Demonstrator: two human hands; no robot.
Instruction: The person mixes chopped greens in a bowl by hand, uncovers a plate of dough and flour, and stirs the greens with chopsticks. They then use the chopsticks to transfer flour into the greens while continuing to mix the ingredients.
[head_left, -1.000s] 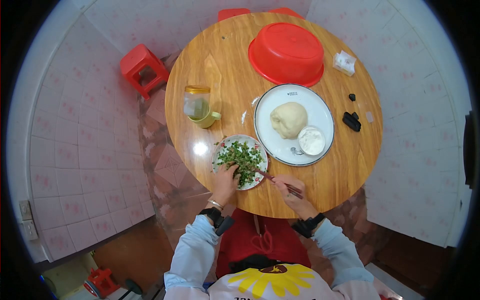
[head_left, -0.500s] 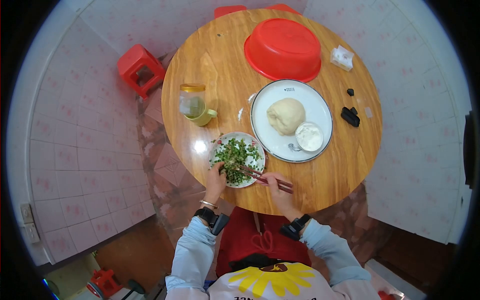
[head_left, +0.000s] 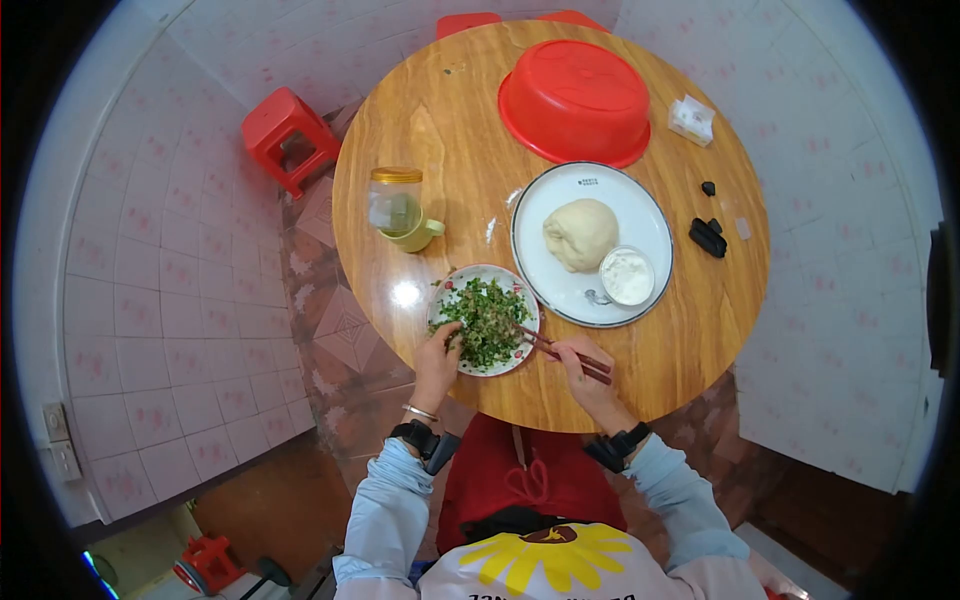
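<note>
A white plate with a patterned rim (head_left: 534,305) holds chopped greens mixed with a brownish filling (head_left: 487,320). My left hand (head_left: 438,362) is at the plate's lower left edge, fingers bent against the rim and greens; whether they pinch anything is too small to tell. Dark red chopsticks (head_left: 595,368) are gripped in my right hand (head_left: 583,370), right of the plate, with their tips in the filling. Beyond them, a large white tray (head_left: 548,285) carries a ball of dough (head_left: 581,235) and a small bowl of white powder (head_left: 627,276).
An upturned red basin (head_left: 577,100) sits at the table's far side. A lidded jar (head_left: 395,200) and yellow-green cup (head_left: 412,237) stand on the left. On the right lie a clear box (head_left: 691,121) and black objects (head_left: 707,238). A red stool (head_left: 290,140) is beyond the table.
My right hand and the chopsticks have moved right, their tips now near the plate's right side. The greens and filling have shifted. The whole view has slid slightly.
</note>
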